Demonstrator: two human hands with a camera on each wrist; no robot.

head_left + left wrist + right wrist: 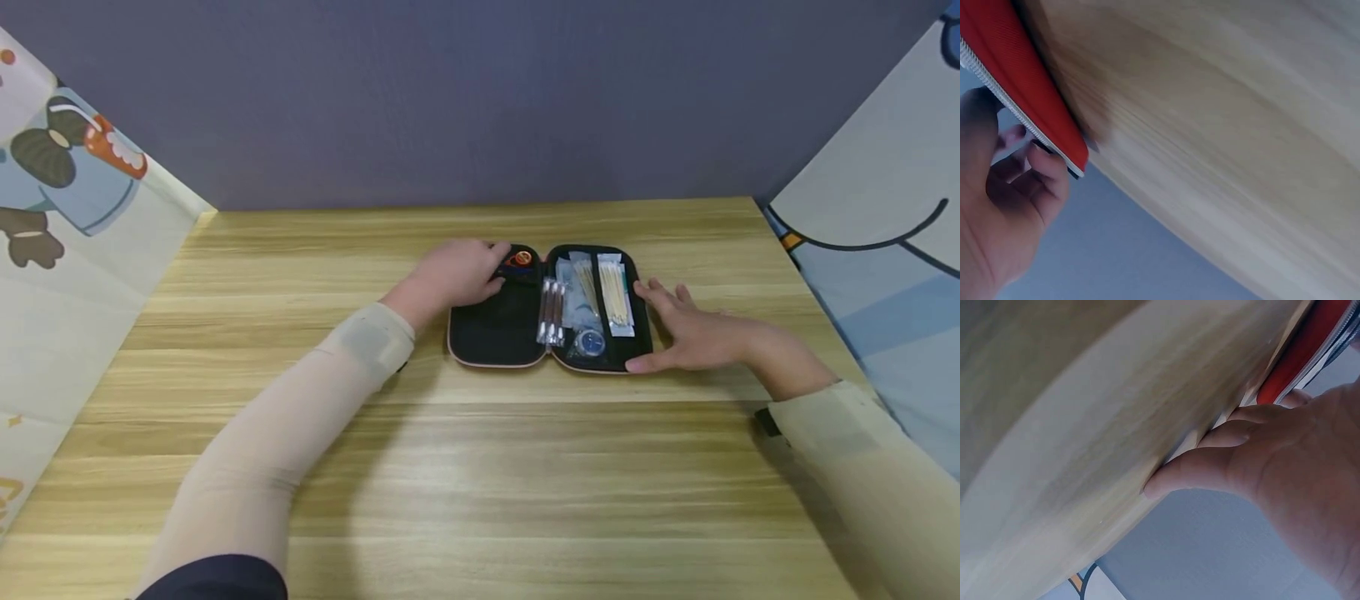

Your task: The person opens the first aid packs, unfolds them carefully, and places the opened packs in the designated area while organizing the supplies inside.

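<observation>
An unfolded zip case (495,343), black inside with a red shell (1035,87), lies on the table. My left hand (459,272) reaches over its upper left corner, fingers bent; whether they pinch anything is hidden. Close by the fingertips shows an orange-ringed item (522,258), like scissor handles. My right hand (693,335) has its fingers spread, thumb and fingertips touching the case's right edge. In the right half sit a packet of cotton swabs (617,302) under a black strap, clear-blue packets (576,304) and a round blue item (589,342). Brown-filled swab sticks (551,312) lie across the fold.
The wooden table (540,483) extends around the case on every side. Behind it rises a dark blue-grey panel (480,100). Cartoon-printed cloths flank the table, one on the left (82,217) and one on the right (892,217).
</observation>
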